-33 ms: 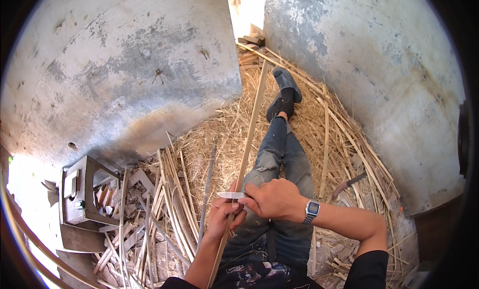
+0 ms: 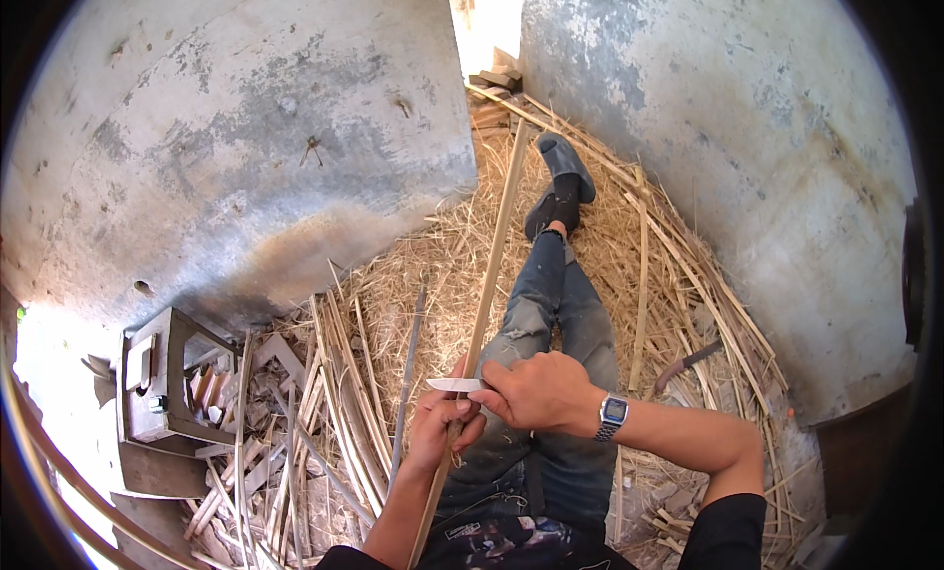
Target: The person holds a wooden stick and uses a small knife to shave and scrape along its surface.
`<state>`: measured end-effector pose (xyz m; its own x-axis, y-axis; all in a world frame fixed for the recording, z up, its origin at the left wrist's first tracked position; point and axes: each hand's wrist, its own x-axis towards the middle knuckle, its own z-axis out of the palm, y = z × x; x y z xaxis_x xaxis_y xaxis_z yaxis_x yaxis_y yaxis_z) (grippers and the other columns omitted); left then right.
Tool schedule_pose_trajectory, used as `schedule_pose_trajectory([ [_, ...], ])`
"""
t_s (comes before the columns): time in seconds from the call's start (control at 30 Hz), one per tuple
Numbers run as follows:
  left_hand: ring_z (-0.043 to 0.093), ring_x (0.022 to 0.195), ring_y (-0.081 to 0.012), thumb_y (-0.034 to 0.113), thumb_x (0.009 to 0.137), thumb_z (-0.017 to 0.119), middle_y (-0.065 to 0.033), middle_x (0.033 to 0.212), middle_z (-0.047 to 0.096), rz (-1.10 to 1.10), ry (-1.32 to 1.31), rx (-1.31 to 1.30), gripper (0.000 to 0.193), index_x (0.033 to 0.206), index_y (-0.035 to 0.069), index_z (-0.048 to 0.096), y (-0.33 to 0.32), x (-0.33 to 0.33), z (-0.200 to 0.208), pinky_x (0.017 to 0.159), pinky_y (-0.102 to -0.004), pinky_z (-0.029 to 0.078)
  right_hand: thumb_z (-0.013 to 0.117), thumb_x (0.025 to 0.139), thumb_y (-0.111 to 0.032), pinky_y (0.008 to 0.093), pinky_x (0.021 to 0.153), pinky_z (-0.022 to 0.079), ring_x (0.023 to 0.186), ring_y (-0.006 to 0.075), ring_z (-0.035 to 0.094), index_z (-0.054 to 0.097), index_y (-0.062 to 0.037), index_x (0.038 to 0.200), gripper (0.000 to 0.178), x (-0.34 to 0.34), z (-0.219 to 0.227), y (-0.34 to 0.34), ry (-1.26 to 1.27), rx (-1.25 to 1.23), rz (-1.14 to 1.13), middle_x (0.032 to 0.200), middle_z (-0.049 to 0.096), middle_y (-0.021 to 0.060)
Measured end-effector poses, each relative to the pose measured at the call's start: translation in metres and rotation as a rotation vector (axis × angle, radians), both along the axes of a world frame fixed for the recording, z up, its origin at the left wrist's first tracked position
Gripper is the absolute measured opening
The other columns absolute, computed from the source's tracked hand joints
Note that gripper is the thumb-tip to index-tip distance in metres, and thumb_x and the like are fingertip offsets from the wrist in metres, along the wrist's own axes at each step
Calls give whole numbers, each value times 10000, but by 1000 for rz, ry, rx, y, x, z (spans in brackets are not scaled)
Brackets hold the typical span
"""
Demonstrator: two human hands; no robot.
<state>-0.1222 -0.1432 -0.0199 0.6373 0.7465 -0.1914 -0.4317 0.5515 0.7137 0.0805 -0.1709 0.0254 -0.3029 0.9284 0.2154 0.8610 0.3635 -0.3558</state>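
Observation:
A long pale bamboo strip (image 2: 493, 260) runs from beside my waist up past my left leg toward the far corner. My left hand (image 2: 442, 430) is wrapped round it above my lap. In my right hand (image 2: 544, 391) is a knife, its handle hidden by the fingers. The short bright knife blade (image 2: 454, 384) points left and lies across the strip, just above my left fingers. My right thumb rests close to the blade's base, near the left fingertips. A metal digital watch (image 2: 612, 417) is on my right wrist.
My outstretched legs (image 2: 536, 314) lie on fibrous shavings (image 2: 447, 265). Bundled strips (image 2: 344, 403) lie at left, near a broken box-like frame (image 2: 177, 383) with scrap. More long strips (image 2: 688, 260) curve along the right wall (image 2: 747, 127). A dark-bladed knife (image 2: 688, 363) with a brownish handle lies at right.

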Motion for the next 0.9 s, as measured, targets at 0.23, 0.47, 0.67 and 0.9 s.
schedule_pose_trajectory([
  [0.23,341,376,-108,170,906,627,-5,710,399,-17,11,-10,665,1525,47,416,3,1,11,342,-271,268,513,1069,-476,476,418,494,468,352,638,617,-114,891,417,13,-2,33,-91,195,-215,531,600,119],
  [0.47,321,359,-108,194,922,625,0,709,386,-96,-103,-158,620,1496,80,421,-1,1,-1,346,-264,250,504,1075,-464,479,424,500,467,341,640,615,-104,909,412,1,-4,12,-94,-23,-62,541,606,113],
  [0.67,335,362,-97,230,971,570,26,720,392,-142,-152,-214,437,1386,134,473,4,-8,-5,351,-269,268,518,1064,-466,464,429,507,468,329,646,618,-113,903,401,18,-19,31,-90,97,-160,550,617,113],
  [0.9,330,397,-92,190,977,518,7,748,385,-139,-200,-248,605,1558,91,380,-9,-20,-18,339,-257,272,523,1062,-473,471,398,487,448,321,637,605,-128,878,399,22,-27,24,-127,90,-99,540,614,102],
])
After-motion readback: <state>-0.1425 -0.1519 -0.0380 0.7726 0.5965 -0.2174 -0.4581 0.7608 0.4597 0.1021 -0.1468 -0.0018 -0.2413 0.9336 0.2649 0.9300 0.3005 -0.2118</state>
